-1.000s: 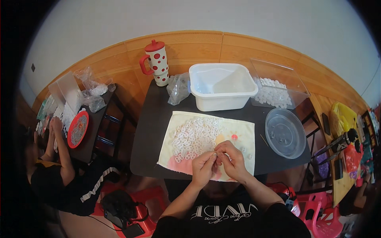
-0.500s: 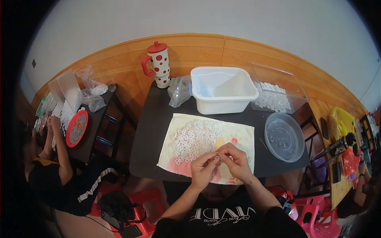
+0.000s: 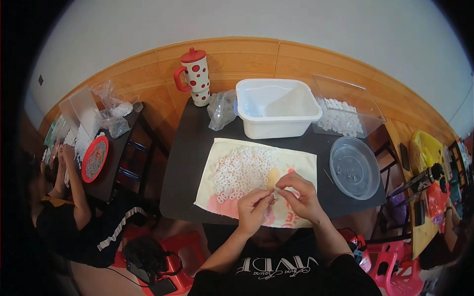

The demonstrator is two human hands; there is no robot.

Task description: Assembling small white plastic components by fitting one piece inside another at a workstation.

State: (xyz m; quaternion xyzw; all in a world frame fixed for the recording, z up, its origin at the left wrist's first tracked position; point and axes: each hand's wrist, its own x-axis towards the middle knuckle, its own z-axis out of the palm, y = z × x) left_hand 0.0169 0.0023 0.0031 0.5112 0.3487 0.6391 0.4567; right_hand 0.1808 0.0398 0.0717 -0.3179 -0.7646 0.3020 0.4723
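My left hand (image 3: pixel 253 211) is closed, thumb and fingertips pinching a small whitish piece (image 3: pixel 275 190) over the front of a cloth. My right hand (image 3: pixel 302 198) meets it from the other side, its thumb and forefinger pinched at the same spot. Whatever sits between the right fingertips is too small to make out. Just beyond lies a spread of small white two-holed plastic pieces (image 3: pixel 242 170) on the pale yellow cloth (image 3: pixel 210 163), which has pink and orange patterns.
Behind the cloth stand a white tub (image 3: pixel 278 129), a clear plastic bag (image 3: pixel 221 109), a dotted tumbler (image 3: pixel 199 81) and a clear bin (image 3: pixel 368 109) of white pieces. A round clear tray (image 3: pixel 353 190) with small dark bits sits right. Another person (image 3: pixel 64 212) works at a left table.
My right hand has shifted slightly, and its thumb and forefinger sit a little further from the left fingertips. The whole view has tilted a little.
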